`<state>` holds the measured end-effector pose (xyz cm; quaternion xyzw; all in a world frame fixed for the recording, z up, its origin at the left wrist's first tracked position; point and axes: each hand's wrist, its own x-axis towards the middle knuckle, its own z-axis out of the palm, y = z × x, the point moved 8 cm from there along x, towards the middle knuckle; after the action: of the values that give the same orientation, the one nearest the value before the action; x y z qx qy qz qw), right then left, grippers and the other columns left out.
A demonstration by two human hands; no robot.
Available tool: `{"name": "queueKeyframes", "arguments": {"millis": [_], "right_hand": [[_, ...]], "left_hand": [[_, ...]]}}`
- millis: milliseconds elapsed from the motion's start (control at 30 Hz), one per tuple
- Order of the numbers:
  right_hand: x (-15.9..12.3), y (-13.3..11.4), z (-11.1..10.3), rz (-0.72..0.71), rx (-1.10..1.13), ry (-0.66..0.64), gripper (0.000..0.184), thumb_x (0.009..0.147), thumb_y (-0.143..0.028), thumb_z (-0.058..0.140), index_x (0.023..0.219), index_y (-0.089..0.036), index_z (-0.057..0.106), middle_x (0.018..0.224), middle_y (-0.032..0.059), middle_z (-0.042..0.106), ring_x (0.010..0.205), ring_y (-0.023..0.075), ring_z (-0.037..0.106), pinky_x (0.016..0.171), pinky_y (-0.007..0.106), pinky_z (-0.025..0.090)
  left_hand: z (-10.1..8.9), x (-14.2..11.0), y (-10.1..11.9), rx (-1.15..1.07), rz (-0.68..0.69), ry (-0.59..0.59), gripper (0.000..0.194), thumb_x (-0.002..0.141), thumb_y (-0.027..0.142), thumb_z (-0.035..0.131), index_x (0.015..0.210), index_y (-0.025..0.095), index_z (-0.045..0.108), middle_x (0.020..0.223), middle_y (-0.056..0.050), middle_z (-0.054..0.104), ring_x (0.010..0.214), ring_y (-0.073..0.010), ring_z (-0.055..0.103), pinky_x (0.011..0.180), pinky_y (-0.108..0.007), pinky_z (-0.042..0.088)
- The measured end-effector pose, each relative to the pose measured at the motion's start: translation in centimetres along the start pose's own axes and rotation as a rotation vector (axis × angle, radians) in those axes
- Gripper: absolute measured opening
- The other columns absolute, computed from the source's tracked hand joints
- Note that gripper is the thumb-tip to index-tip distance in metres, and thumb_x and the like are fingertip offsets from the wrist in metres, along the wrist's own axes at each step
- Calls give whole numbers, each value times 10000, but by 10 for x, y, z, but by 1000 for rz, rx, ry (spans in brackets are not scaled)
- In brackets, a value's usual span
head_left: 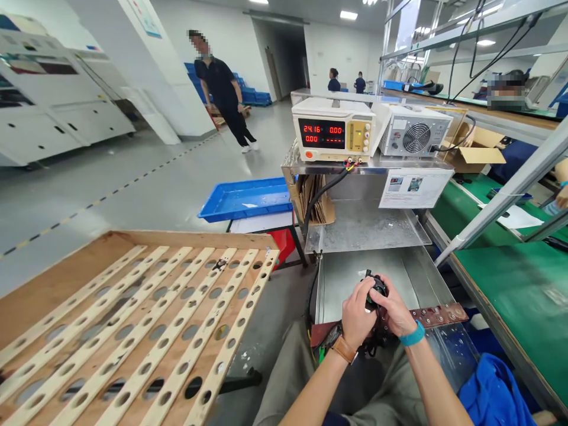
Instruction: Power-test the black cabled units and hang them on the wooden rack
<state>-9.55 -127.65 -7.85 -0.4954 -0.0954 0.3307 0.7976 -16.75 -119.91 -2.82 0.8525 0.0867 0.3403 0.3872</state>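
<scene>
Both my hands meet over a small black part (377, 288) at the near end of a metal chute (355, 278). My left hand (356, 315), with a brown strap at the wrist, wraps round the part from the left. My right hand (394, 312), with a teal wristband, pinches it from the right. More dark pieces with thin wires lie under my hands, mostly hidden. A brown perforated strip (439, 315) lies just right of my right hand.
A wooden rack of strips with round holes (133, 331) fills the left foreground. Beyond the chute stand a power supply with red digits (332, 137), a fan unit (415, 137) and a blue tray (246, 198). A green bench (515, 284) runs on the right. Other people stand far off.
</scene>
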Motion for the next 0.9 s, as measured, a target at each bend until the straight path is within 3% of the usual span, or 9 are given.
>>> {"name": "queueKeyframes", "arguments": {"millis": [200, 333, 433, 500, 567, 633, 733, 800, 900], "right_hand": [[3, 12, -17, 89, 48, 98, 564, 665, -306, 888, 1142, -238, 596, 1042, 28, 671, 980, 257, 630, 862, 349, 539], [6, 12, -13, 180, 219, 56, 519, 722, -285, 841, 1166, -236, 578, 1013, 54, 683, 973, 318, 659, 868, 495, 570], [12, 4, -6, 243, 315, 11, 479, 744, -311, 816, 1144, -170, 592, 1056, 126, 676, 1043, 374, 633, 889, 577, 560], [20, 0, -2, 280, 336, -12, 449, 757, -344, 797, 1107, -134, 610, 1102, 166, 660, 1091, 396, 607, 901, 596, 554], [33, -1, -1, 307, 334, -32, 432, 765, -364, 783, 1084, -125, 618, 1124, 179, 650, 1114, 406, 591, 902, 606, 552], [50, 4, -3, 311, 312, -41, 405, 761, -353, 779, 1067, -143, 615, 1099, 165, 656, 1096, 399, 600, 891, 607, 555], [80, 19, -13, 293, 244, -42, 350, 750, -289, 770, 1034, -175, 601, 1004, 123, 672, 977, 352, 647, 864, 578, 568], [100, 36, -24, 307, 156, -30, 325, 747, -252, 759, 1017, -186, 590, 941, 96, 673, 865, 307, 668, 826, 531, 585], [123, 65, -41, 355, -9, -11, 290, 741, -228, 753, 968, -187, 576, 877, 70, 661, 741, 247, 657, 729, 436, 600]], "left_hand": [[8, 2, -10, -205, -39, -184, 636, 740, 44, 577, 1341, 235, 499, 1377, -70, 569, 1309, -218, 510, 1122, -394, 410], [4, -24, -25, -454, -321, -43, 774, 822, 205, 640, 1490, 197, 249, 1536, -146, 358, 1417, -253, 363, 1159, -449, 345], [24, -57, -19, -621, -454, -192, 652, 865, 289, 620, 1439, 178, 332, 1419, -167, 494, 1281, -264, 515, 1067, -441, 434], [41, -76, -11, -625, -468, -371, 554, 817, 296, 679, 1321, 179, 480, 1303, -145, 588, 1183, -277, 571, 1034, -446, 444], [50, -90, -9, -587, -486, -448, 447, 780, 267, 703, 1196, 184, 562, 1236, -124, 621, 1153, -283, 569, 1037, -453, 419], [59, -103, -12, -656, -563, -499, 339, 778, 270, 693, 1079, 177, 569, 1099, -105, 650, 1053, -261, 599, 974, -435, 445], [71, -122, -13, -1013, -826, -627, 386, 776, 416, 707, 991, 181, 489, 846, -34, 599, 704, -171, 612, 678, -333, 496], [64, -120, -13, -1228, -962, -648, 452, 771, 481, 718, 1001, 182, 469, 778, 8, 531, 534, -80, 490, 514, -222, 382], [37, -86, -24, -1399, -1013, -552, 421, 751, 375, 762, 1034, 175, 523, 802, 7, 510, 527, -29, 376, 486, -175, 256]]}}
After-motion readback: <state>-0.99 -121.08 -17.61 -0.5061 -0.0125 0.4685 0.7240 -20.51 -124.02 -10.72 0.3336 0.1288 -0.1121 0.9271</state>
